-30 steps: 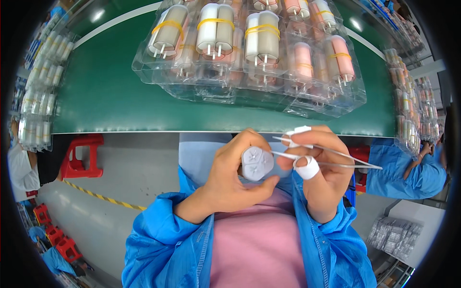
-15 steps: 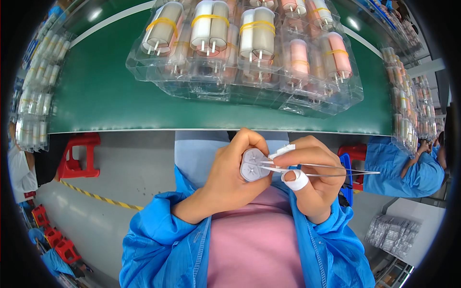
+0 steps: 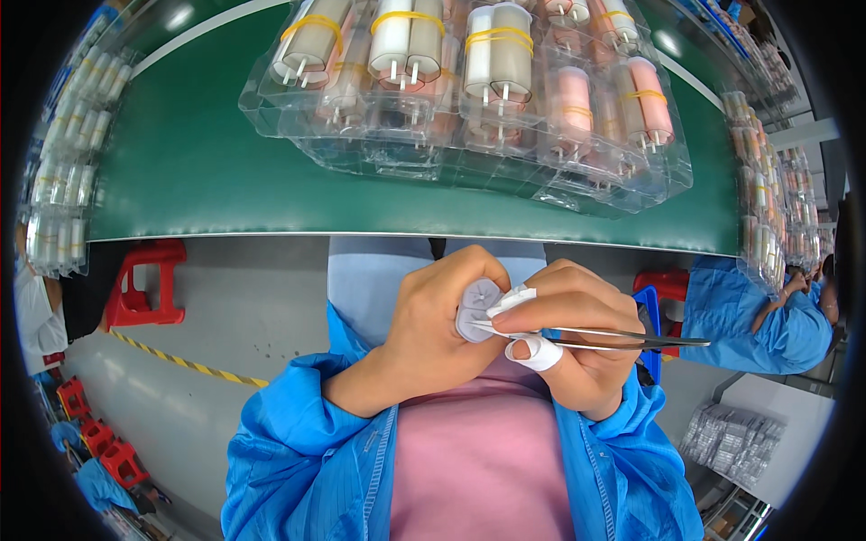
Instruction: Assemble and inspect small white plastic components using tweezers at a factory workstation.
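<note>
My left hand (image 3: 428, 325) is wrapped around a twin-barrel piece whose pale grey, two-lobed end (image 3: 480, 297) faces up; the rest of it is hidden in my fist. Between the thumb and fingers of my right hand (image 3: 586, 338), whose thumb and a finger carry white wraps, is a pair of metal tweezers (image 3: 672, 342). The tweezers' tips lie at the nearer lobe of the grey end. Whether they pinch anything there is too small to tell.
Beyond the hands, a green table (image 3: 198, 180) bears stacked clear plastic trays (image 3: 379, 158) of white, grey and pink twin tubes (image 3: 499, 54) with yellow bands. Red stools (image 3: 149, 284) stand left. A co-worker in a blue smock (image 3: 740, 320) sits at the right.
The tweezers' tips have shifted left and slightly nearer to me, onto the nearer lobe. Their arms look closer together than before. The grey end has tilted a little in my left hand.
</note>
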